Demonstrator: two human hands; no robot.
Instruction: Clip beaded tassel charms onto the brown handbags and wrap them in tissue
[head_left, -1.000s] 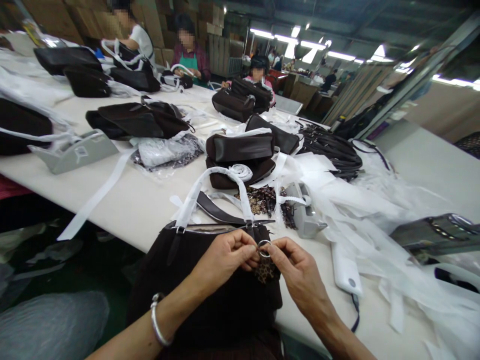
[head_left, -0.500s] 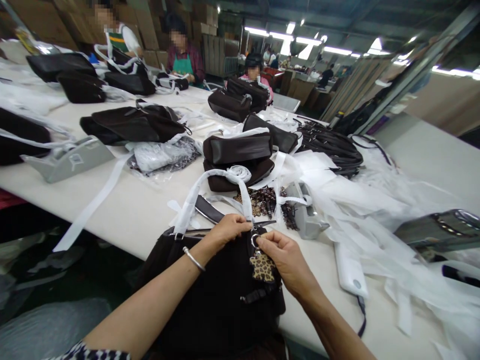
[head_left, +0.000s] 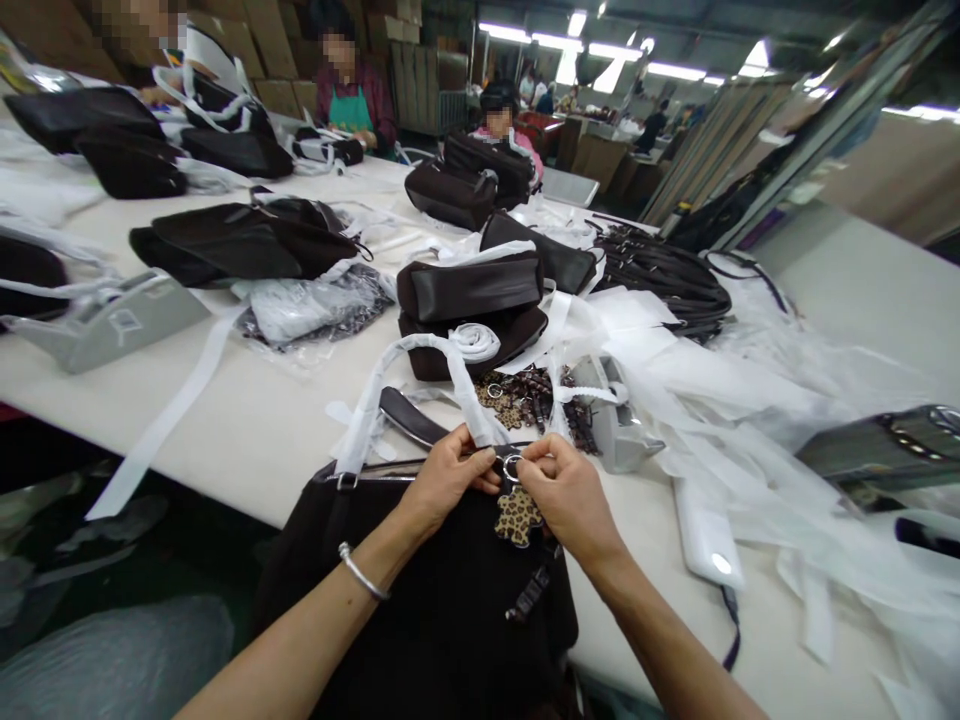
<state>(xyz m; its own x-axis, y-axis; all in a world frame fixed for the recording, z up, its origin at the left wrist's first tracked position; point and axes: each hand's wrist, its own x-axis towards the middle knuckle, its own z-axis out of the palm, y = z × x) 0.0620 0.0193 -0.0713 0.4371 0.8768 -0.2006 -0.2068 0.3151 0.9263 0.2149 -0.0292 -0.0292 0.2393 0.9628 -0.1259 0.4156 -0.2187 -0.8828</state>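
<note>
A dark handbag (head_left: 420, 610) with a white-wrapped handle (head_left: 367, 410) is in front of me at the table edge. My left hand (head_left: 454, 475) pinches at the base of the handle by the bag's top edge; its fingertips hide what they grip. In a closed grip, my right hand (head_left: 562, 485) has the metal ring (head_left: 513, 467) of a leopard-print bear-shaped charm (head_left: 517, 517). The charm hangs against the bag's front, with a dark strap piece (head_left: 534, 590) dangling below it. The two hands' fingertips almost meet at the ring.
Several leopard charms (head_left: 506, 405) lie behind the bag, beside a grey tape dispenser (head_left: 619, 430). Further back stand dark bags (head_left: 469, 285) and a pile of black straps (head_left: 660, 280). White wrapping sheets (head_left: 750, 430) and a white device (head_left: 705, 535) are at the right. Co-workers (head_left: 349, 100) sit across the table.
My left hand has moved slightly down and left, its fingers now lower at the ring. My right hand has shifted up, lifting the ring and charm a little. The view has turned slightly.
</note>
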